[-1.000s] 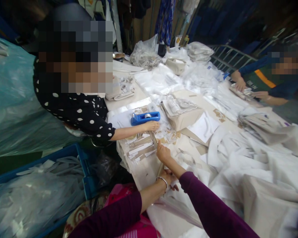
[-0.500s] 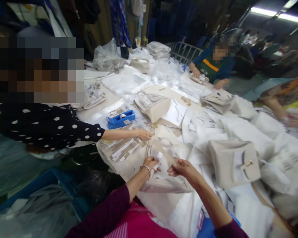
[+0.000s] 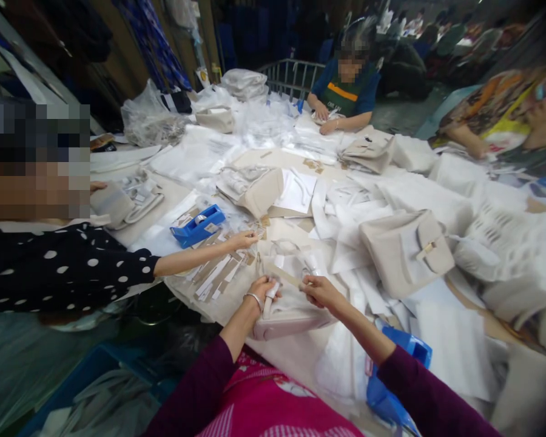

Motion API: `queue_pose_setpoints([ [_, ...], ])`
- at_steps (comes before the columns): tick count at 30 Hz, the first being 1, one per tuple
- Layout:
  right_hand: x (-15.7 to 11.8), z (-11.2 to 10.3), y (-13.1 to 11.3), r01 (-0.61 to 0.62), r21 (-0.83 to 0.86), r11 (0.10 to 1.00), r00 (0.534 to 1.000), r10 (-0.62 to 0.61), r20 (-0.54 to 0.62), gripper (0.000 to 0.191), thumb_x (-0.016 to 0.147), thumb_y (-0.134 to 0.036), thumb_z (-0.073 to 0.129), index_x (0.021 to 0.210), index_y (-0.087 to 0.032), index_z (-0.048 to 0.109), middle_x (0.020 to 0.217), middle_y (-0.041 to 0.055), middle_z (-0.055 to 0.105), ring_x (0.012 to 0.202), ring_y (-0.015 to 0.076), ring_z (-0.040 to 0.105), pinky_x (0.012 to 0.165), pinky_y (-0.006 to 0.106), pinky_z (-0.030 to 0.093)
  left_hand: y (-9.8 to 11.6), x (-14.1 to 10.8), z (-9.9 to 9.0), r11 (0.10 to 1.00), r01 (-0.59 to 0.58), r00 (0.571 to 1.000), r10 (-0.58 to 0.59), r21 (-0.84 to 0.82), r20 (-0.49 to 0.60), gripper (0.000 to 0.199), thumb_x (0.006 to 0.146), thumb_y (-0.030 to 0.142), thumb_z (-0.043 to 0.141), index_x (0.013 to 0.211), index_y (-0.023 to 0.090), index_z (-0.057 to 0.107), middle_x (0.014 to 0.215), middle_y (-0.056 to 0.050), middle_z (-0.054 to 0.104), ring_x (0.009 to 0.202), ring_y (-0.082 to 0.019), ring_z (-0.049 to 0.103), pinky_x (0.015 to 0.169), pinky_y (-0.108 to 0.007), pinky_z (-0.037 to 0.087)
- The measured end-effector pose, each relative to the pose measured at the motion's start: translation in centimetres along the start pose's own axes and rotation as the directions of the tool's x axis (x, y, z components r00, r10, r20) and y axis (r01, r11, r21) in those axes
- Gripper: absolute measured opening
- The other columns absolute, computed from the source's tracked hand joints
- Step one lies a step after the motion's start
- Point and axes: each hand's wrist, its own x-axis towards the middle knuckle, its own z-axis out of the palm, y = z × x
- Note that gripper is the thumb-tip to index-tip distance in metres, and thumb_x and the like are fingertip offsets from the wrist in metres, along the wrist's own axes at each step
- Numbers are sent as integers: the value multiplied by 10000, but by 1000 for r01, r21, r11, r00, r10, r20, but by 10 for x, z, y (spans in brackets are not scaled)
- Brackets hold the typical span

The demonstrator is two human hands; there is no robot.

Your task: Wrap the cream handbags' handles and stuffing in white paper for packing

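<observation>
The work area occupies a dimly lit indoor hall. A long table (image 3: 175,193) with a pale surface runs through the centre of the view. Behind it stands a low grey metal railing (image 3: 291,79) with vertical bars. To its left, a vertical brown wooden wall panel (image 3: 195,36) rises beside a hanging blue patterned garment (image 3: 152,42) and dark hanging clothing (image 3: 84,36). A grey concrete floor (image 3: 395,109) extends to the right of the railing. A blue plastic crate (image 3: 91,394) sits low at the near left.
</observation>
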Motion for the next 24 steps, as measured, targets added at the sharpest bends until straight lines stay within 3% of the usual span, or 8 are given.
queue_pose_setpoints([
  [3, -16, -26, 2, -96, 19, 995, 986, 97, -133, 196, 678, -366, 578, 666, -175, 531, 304, -96, 365, 263, 46, 236, 322, 190, 109, 1, 0, -1, 1000, 14, 1000, -14, 9, 3, 124, 772, 217, 567, 870, 148, 535, 662, -29, 634, 497, -114, 554, 412, -192, 365],
  [6, -20, -34, 0, -172, 20, 985, 970, 173, -171, 184, 635, -340, 576, 577, -177, 513, 294, -82, 359, 258, 50, 232, 322, 204, 100, 1, 1, -2, 1000, 17, 1000, -17, 9, -3, 137, 773, 220, 574, 882, 153, 528, 609, -13, 610, 474, -115, 545, 406, -193, 363],
  [13, -4, -10, -10, -200, 124, 972, 960, 220, -174, 168, 614, -288, 570, 539, -179, 466, 319, -89, 340, 272, 33, 202, 310, 196, 115, -2, 2, -5, 998, -7, 999, 3, -70, -50, 303, 735, 301, 627, 948, 198, 439, 726, -14, 637, 484, -114, 567, 399, -196, 383],
  [16, -2, -4, -5, -237, 156, 959, 966, 250, -71, 165, 640, -273, 553, 554, -184, 445, 339, -87, 369, 267, 31, 226, 299, 181, 145, -7, 4, -8, 992, -14, 998, 7, -127, -56, 380, 704, 314, 667, 959, 188, 415, 705, -25, 636, 470, -120, 569, 394, -203, 388],
  [20, 8, 2, 7, -380, -75, 922, 923, 383, 34, 123, 681, -210, 518, 576, -189, 457, 367, -18, 515, 260, 83, 384, 284, 186, 253, -12, 8, -10, 985, -25, 999, 19, -169, -39, 431, 689, 312, 689, 972, 190, 387, 693, -31, 641, 456, -132, 573, 381, -216, 387],
  [22, 19, 8, 9, -406, -196, 893, 910, 415, 5, 93, 689, -161, 509, 619, -197, 459, 394, 6, 566, 273, 115, 450, 287, 194, 290, -13, 9, -9, 982, -29, 999, 24, -184, -31, 467, 675, 307, 703, 977, 196, 364, 709, -29, 643, 451, -142, 578, 370, -226, 386],
  [24, 33, 14, 7, -348, -297, 889, 936, 348, -53, 116, 688, -119, 512, 638, -202, 448, 381, -5, 561, 265, 122, 458, 285, 190, 291, -12, 10, -9, 980, -26, 1000, 23, -197, -20, 505, 666, 312, 710, 993, 199, 342, 731, -30, 646, 443, -147, 581, 365, -236, 387],
])
